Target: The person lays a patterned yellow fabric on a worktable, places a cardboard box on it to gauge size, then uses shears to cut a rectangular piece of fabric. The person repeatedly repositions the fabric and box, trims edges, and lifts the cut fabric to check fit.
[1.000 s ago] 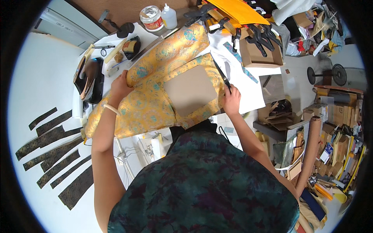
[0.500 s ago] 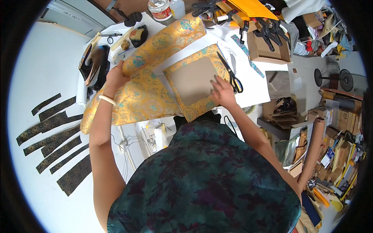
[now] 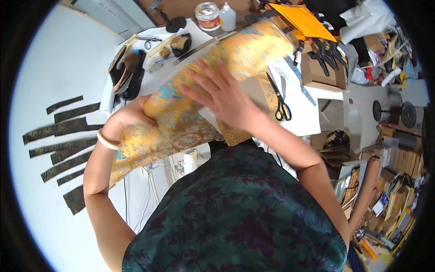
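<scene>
A roll of golden patterned fabric (image 3: 174, 93) lies slantwise over the white table, its far end blurred. My left hand (image 3: 129, 117) grips its near left end, some fingers hidden. On top of the roll my right hand (image 3: 222, 97) lies spread, fingers apart. Loose fabric (image 3: 158, 145) of the same pattern hangs toward me at the table's front edge. Under the roll and right forearm, a cardboard panel (image 3: 254, 92) with golden fabric borders is partly covered. Black-handled scissors (image 3: 282, 106) rest at the panel's right edge.
An iron-like black tool (image 3: 129, 75) stands at the table's left. A jar (image 3: 208, 17) and a white bottle (image 3: 227, 19) stand at the back. Black clamps (image 3: 322, 56) sit on an open cardboard box (image 3: 321, 77). Dark patterned strips (image 3: 68, 129) lie at far left.
The roll has shifted right and toward me, covering much of the panel. My right hand has moved from the panel onto the roll. The whole view has shifted slightly.
</scene>
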`<state>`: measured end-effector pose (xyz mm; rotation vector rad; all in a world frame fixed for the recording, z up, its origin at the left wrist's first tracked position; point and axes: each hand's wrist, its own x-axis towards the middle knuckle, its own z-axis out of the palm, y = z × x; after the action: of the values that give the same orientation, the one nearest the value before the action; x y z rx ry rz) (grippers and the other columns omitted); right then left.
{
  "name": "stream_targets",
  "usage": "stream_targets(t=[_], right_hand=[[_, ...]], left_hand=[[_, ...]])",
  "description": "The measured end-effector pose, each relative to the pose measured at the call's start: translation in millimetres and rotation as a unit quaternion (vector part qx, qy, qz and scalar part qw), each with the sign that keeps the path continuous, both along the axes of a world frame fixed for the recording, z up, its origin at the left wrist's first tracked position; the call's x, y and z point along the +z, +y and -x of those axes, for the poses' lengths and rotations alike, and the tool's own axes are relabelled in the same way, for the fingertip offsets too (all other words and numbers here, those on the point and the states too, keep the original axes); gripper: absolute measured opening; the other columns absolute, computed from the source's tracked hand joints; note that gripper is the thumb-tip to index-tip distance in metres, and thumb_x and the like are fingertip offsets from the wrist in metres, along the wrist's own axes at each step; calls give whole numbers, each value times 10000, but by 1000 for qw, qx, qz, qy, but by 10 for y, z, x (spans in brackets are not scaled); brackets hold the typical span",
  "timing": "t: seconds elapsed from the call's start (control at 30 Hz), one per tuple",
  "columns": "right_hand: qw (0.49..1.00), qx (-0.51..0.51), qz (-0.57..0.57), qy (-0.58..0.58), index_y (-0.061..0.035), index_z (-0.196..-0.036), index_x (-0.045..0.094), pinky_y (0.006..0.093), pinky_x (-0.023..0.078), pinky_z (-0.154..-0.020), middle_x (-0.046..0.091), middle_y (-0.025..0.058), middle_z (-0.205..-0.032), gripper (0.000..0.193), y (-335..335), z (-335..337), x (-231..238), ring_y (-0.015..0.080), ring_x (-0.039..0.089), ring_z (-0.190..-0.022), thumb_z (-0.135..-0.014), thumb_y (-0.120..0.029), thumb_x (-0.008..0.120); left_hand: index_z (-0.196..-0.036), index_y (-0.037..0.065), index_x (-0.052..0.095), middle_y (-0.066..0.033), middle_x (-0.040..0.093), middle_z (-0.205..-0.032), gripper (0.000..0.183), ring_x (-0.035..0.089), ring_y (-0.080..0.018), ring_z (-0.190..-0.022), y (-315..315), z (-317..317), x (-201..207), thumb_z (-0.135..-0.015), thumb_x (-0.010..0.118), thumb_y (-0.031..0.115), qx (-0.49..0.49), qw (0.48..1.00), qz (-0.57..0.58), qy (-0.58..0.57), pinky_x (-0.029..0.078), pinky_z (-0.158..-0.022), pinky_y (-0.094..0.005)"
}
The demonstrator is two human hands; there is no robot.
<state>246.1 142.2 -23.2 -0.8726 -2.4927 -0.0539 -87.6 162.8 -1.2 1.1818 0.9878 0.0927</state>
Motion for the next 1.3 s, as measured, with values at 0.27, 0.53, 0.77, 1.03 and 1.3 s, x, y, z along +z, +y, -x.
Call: stream_targets(t=[0.27,0.53,0.77,1.03,1.3], right_hand=[[946,150,240,-157,-106,-1507,443,424,461,-994,636,110,-1082,858,-48,-102,0,312,625,-1052,-715,-177,765],[451,158,858,-187,8,-1416,519,390,549,-948,666,171,-1267,816,133,-545,-292,278,669,-1120,-713,-218,867],[459,160,853,-190,30,-1501,414,362,506,-1029,598,200,-1372,985,209,-707,-556,269,618,-1222,-730,-358,888],[739,133,649,-121,49,-1399,505,355,478,-1061,636,210,-1328,960,350,-746,-568,297,614,-1235,-639,-362,921],[731,-35,680,52,-25,-1327,577,324,480,-1028,686,56,-1213,729,321,-1380,-1164,163,631,-1105,-670,-84,887]], left_hand=[[-1517,-51,350,-154,569,-1402,931,563,-209,-1245,-672,-49,-274,-744,848,93,-13,953,289,-90,450,-1087,-354],[-1521,-40,313,-173,531,-1429,1068,513,-238,-1312,-1016,-265,-151,-705,930,266,-171,961,210,-61,420,-1107,-384],[-1407,-40,461,-137,658,-1247,944,614,-195,-1150,-1049,-310,-308,-636,966,163,-141,982,123,-17,506,-1001,-350],[-1363,-19,523,-162,692,-1241,911,664,-226,-1090,-181,-267,-440,-588,967,162,-195,972,-76,107,541,-970,-359],[-1320,43,604,-144,728,-1154,648,698,-289,-1040,203,-193,-1049,-777,869,279,76,793,-594,112,547,-911,-397]])
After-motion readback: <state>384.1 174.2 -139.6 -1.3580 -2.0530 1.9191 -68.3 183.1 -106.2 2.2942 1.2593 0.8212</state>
